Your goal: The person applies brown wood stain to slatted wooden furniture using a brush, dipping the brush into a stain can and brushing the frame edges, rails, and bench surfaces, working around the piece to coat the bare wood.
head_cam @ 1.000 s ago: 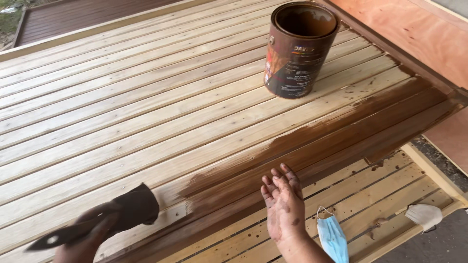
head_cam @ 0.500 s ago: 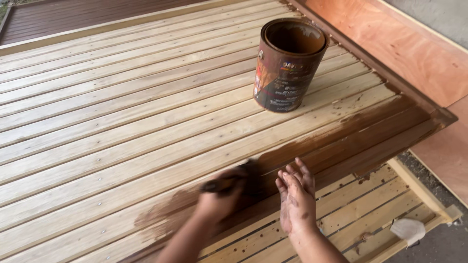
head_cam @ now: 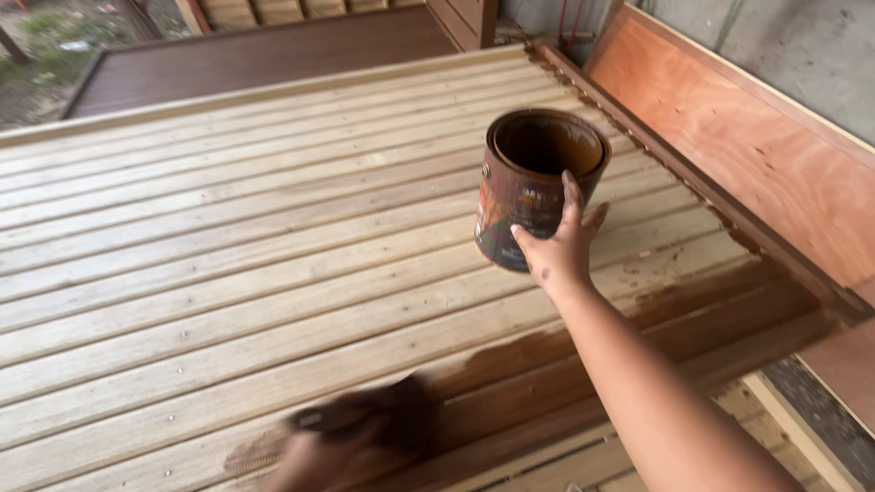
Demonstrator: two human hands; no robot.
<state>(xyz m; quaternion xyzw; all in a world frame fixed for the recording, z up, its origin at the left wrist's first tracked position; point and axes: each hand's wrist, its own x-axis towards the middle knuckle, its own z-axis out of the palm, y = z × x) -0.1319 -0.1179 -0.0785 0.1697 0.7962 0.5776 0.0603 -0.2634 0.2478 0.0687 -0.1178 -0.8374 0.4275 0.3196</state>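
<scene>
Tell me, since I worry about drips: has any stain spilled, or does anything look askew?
No spill stands out. The open can stands upright on the slatted panel, right hand on its side. Stain covers only the near boards. The left hand is blurred.

Your right hand [head_cam: 558,248] touches the can [head_cam: 538,187] standing on the boards [head_cam: 228,237]; your left hand [head_cam: 328,451] sits nearer, leftward.
</scene>
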